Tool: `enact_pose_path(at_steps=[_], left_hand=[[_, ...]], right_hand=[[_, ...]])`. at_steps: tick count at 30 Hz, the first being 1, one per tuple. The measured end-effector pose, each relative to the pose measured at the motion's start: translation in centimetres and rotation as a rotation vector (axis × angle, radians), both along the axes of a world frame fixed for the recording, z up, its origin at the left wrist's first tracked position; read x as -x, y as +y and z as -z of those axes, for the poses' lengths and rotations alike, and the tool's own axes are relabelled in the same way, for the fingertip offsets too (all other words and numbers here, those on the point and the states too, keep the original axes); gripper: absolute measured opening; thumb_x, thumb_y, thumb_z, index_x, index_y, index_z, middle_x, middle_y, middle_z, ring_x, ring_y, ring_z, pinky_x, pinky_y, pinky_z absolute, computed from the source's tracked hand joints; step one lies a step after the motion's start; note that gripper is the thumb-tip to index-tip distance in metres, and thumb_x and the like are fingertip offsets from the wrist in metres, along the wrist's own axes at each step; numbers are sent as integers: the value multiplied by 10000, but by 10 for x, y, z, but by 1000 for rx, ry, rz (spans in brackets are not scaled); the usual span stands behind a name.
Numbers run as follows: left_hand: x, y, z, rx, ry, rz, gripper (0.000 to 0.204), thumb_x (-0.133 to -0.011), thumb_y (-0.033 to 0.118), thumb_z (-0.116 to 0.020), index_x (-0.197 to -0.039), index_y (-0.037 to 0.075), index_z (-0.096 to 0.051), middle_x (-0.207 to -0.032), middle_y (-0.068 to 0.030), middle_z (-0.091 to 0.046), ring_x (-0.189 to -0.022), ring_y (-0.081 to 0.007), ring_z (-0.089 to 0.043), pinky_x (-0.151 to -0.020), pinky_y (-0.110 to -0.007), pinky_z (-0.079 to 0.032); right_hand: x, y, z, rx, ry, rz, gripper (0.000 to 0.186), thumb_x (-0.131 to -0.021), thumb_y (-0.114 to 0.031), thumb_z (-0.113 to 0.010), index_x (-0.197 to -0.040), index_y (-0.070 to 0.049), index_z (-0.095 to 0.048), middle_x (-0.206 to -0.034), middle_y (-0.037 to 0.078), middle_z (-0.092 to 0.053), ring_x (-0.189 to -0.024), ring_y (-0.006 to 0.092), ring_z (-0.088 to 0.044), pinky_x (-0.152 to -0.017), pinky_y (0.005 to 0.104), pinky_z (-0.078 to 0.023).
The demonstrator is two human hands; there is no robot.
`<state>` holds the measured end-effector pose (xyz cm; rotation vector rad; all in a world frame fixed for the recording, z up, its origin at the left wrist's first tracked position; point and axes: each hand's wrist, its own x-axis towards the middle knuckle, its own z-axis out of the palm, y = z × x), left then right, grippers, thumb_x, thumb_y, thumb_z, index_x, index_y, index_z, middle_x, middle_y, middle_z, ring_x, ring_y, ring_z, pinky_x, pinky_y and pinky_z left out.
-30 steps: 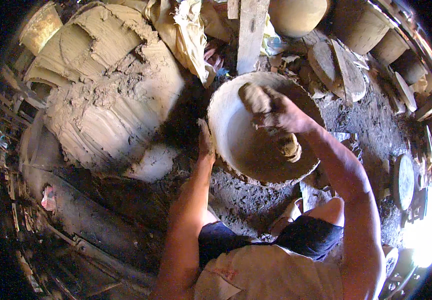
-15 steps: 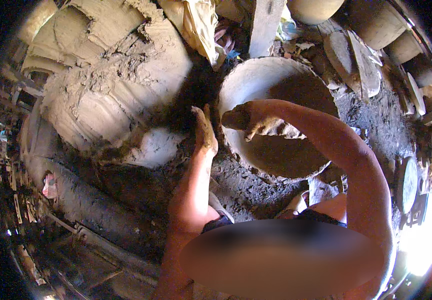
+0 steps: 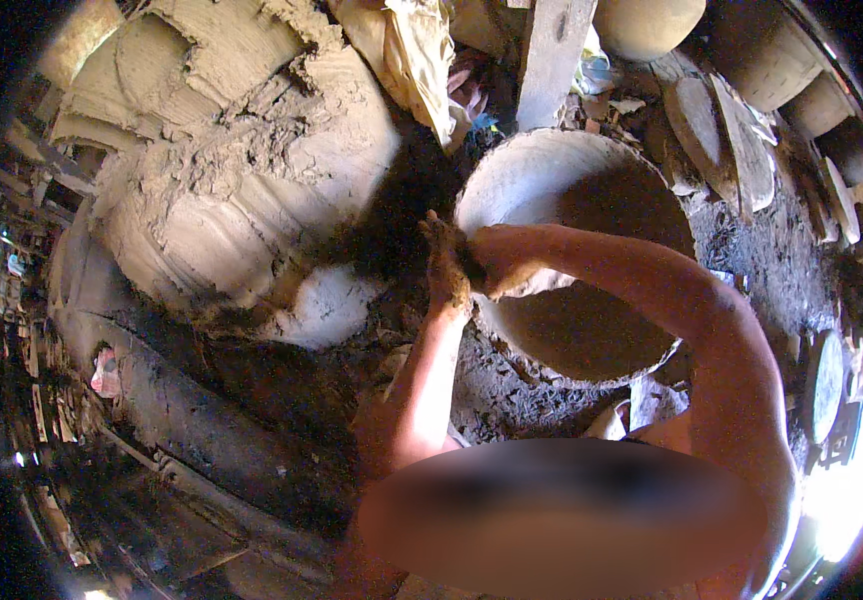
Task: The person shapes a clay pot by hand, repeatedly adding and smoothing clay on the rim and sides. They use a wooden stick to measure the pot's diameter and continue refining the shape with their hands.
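My left hand is raised beside the left rim of a large round clay pot, palm turned to the right and muddy fingers stretched upward. My right hand reaches in over the pot and meets the left palm. It curls around what looks like wet clay, mostly hidden between the hands. Below my right wrist a pale strip of clay shows against the shaded inside of the pot. Left of my hands rises a big mound of wet clay, scored with grooves.
A smaller pale clay lump lies at the mound's near edge. Beyond the pot stand a wooden post, a crumpled yellowish sheet and a round pot. Flat boards lean at right. My knees flank the near side.
My right hand has moved left and slightly down, onto my left palm. My left hand has shifted right, toward it. The whole view has slid slightly right and down.
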<state>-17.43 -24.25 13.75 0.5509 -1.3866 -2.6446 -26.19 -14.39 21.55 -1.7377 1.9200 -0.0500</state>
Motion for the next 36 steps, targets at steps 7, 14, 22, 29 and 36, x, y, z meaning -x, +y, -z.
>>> enact_pose_path(at_steps=[7,14,22,29,36], left_hand=[[-5,-3,-29,-198,22,-207,784,-924,668,-234,-1463,101,-284,-1389,-124,-449,-1282,-229,-411,-1074,-365,-303],[-28,6,-19,284,142,-99,610,-983,494,-267,-1384,52,-389,-1404,-112,-432,-1300,-225,-385,-1093,-363,-269],[13,-1,24,-36,443,-1,851,-917,633,-360,-1505,110,-36,-1562,-83,-107,-1423,-247,-131,-1154,-410,-117],[-28,7,-23,4,-6,-77,702,-955,609,-230,-1355,77,-451,-1320,-80,-512,-1187,-224,-483,-1023,-375,-362],[-14,25,-12,16,145,-303,641,-972,522,-326,-1422,66,-344,-1405,-90,-420,-1230,-241,-424,-1011,-374,-355]], right_hand=[[5,21,-4,-6,-452,152,665,-649,-366,-795,-1204,-85,-559,-1109,128,-623,-1052,329,-568,-854,437,-498],[-11,14,9,142,-68,203,390,-713,-287,-687,-1030,-77,-601,-943,158,-644,-865,333,-610,-753,441,-492],[-16,23,-12,-192,-887,513,624,-673,-281,-811,-1184,-44,-543,-1045,110,-649,-964,240,-590,-896,380,-457],[-28,41,27,205,-239,501,514,-685,-281,-745,-1112,-65,-558,-913,145,-661,-831,362,-626,-762,469,-503],[-15,19,-2,-39,-162,37,376,-724,-277,-730,-978,-22,-619,-899,149,-671,-847,303,-629,-755,424,-496]])
